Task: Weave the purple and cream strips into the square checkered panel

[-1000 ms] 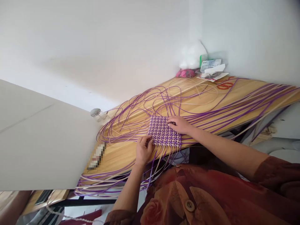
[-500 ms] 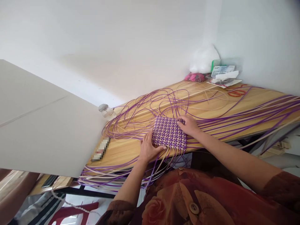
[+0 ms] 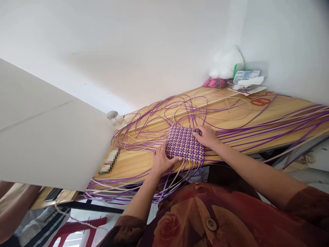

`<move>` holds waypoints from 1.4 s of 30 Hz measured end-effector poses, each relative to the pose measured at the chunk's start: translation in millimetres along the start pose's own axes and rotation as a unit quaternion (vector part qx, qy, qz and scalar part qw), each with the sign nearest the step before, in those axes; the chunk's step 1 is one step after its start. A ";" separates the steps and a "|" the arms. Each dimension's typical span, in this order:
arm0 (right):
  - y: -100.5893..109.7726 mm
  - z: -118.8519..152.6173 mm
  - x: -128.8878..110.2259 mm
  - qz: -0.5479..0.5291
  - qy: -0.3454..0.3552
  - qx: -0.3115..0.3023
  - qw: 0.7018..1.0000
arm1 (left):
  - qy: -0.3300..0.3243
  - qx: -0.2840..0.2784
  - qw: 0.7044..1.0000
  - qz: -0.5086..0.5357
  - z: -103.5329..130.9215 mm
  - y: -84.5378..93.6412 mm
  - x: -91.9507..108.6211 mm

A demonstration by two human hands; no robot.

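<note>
A square woven piece (image 3: 183,144) of purple and cream strips lies flat near the table's front edge. Long loose strands (image 3: 154,113) run out from its sides. My left hand (image 3: 162,160) holds its lower left corner, fingers along the left edge and thumb stretched along the bottom edge. At the upper right corner, my right hand (image 3: 205,136) grips the weave, with the thumb on top and the fingers curled at the edge. The undersides of the fingers are hidden.
On the wooden table (image 3: 128,161) are orange-handled scissors (image 3: 260,101), papers (image 3: 248,84), a pink bundle (image 3: 214,83), a clear jar (image 3: 115,117) and a blurred-out flat object (image 3: 110,161). A grey partition (image 3: 51,137) stands left; beyond it shows another person's arm (image 3: 17,212).
The view has shifted slightly. Both hands stay on the same corners of the woven piece, with barely any movement.
</note>
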State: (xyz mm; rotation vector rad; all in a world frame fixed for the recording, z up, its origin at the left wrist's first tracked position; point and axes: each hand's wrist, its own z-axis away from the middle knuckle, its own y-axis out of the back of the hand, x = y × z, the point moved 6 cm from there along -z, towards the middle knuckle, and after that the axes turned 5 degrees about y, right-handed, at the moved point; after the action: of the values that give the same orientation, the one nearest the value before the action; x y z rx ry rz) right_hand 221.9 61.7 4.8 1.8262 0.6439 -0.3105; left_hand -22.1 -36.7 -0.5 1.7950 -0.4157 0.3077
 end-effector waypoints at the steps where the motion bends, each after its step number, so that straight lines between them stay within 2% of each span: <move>1: 0.5 0.3 -0.7 -0.002 -0.001 0.001 1.000 | -0.002 -0.003 1.000 -0.009 -0.4 0.6 5.3; 6: 5.1 0.4 -2.5 -0.021 -0.007 0.012 1.000 | -0.011 -0.036 0.998 -0.042 -9.8 0.5 30.2; 8: 6.5 0.2 -2.6 -0.028 -0.011 0.016 0.999 | 0.000 -0.052 0.998 -0.030 -13.6 -1.0 31.6; 11: 6.6 0.8 -4.8 -0.031 -0.001 0.015 0.999 | 0.017 -0.040 0.999 -0.016 -14.0 -1.7 26.9; 14: 2.2 2.3 -9.8 -0.024 0.033 -0.011 0.999 | 0.024 -0.028 0.999 -0.007 -10.2 -2.5 21.4; 17: -2.6 3.6 -12.3 -0.016 0.058 -0.039 0.997 | 0.016 -0.047 0.999 0.003 -9.5 -4.2 20.7; 22: -1.0 4.6 -11.0 -0.018 0.059 -0.034 0.998 | -0.001 -0.064 0.998 -0.018 -19.2 -5.8 31.2; 26: 2.4 5.0 -11.3 -0.042 0.057 -0.032 0.997 | 0.017 -0.077 0.996 -0.047 -22.9 -7.6 38.7; 32: 10.0 6.9 -2.7 -0.111 0.086 -0.074 0.987 | 0.031 -0.042 0.995 -0.079 -18.8 7.2 45.8; 36: 23.0 10.7 -0.6 -0.121 0.155 -0.202 0.959 | 0.011 -0.026 0.998 -0.061 -18.5 21.9 49.7; 38: 34.8 11.2 -7.0 -0.073 0.190 -0.257 0.945 | -0.011 -0.015 0.999 -0.051 -19.8 32.9 54.6; 39: 42.8 10.2 -13.2 -0.043 0.210 -0.266 0.940 | -0.022 -0.011 0.999 -0.048 -20.9 39.5 58.1; 42: 71.0 5.3 -45.5 0.031 0.277 -0.240 0.930 | -0.061 -0.003 0.997 -0.053 -26.4 64.8 74.9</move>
State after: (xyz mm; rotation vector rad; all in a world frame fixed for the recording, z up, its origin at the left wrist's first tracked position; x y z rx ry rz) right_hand 225.6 27.8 82.1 1.4427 0.9502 0.4011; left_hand 17.5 -34.9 94.1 1.8289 -0.4049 0.1232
